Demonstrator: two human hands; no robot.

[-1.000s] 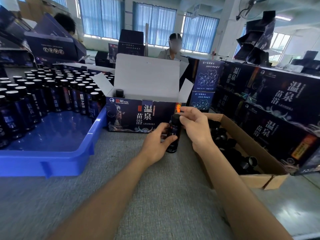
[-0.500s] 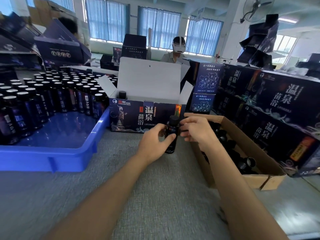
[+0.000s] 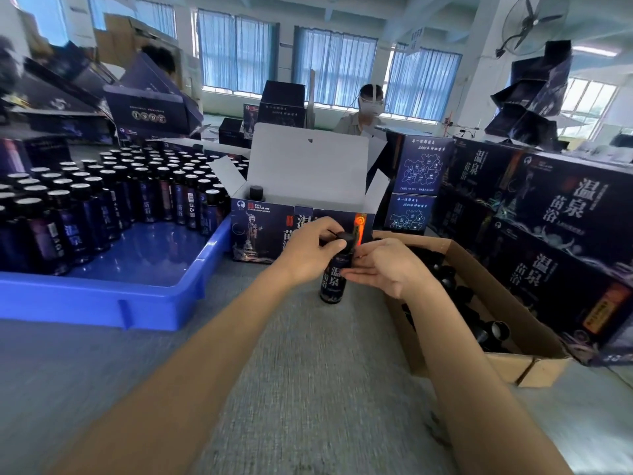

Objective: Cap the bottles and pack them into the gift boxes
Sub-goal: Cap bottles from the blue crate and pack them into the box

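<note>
Left hand (image 3: 308,250), right hand (image 3: 388,269) bare; forearms (image 3: 219,337) bare.

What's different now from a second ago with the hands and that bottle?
The left hand moved up from the body of the bottle to grip the cap; the right hand dropped from the cap to the bottle's side, fingers fairly straight. The bottle stays upright on the table before the open gift box.
</note>
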